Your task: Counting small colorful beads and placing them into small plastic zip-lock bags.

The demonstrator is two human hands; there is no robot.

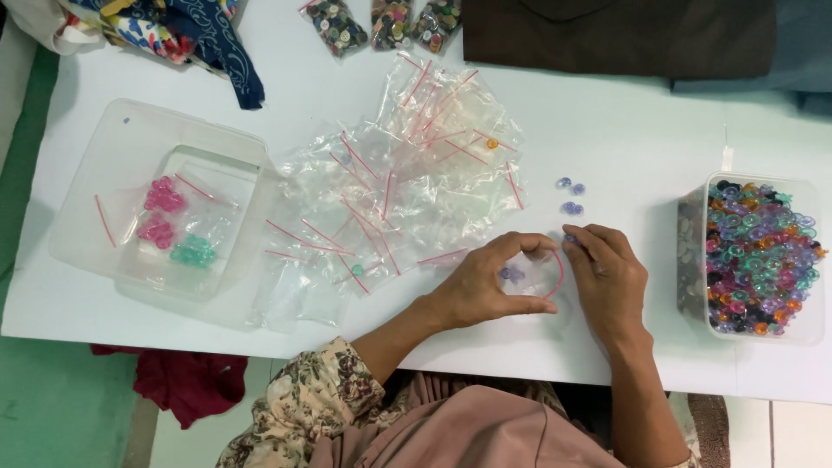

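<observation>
My left hand (487, 286) holds a small clear zip bag (530, 276) with a red seal strip, its mouth held apart; a purple bead sits inside. My right hand (609, 276) pinches a purple bead at the bag's mouth. A few loose purple beads (569, 196) lie on the white table (607, 130) just beyond my hands.
A pile of empty clear zip bags (390, 191) lies at the centre. At the left, a clear tray (165, 199) holds bags of pink and green beads. A clear tub (758, 256) of mixed coloured beads stands at the right. Bags of buttons (386, 22) and cloth lie at the far edge.
</observation>
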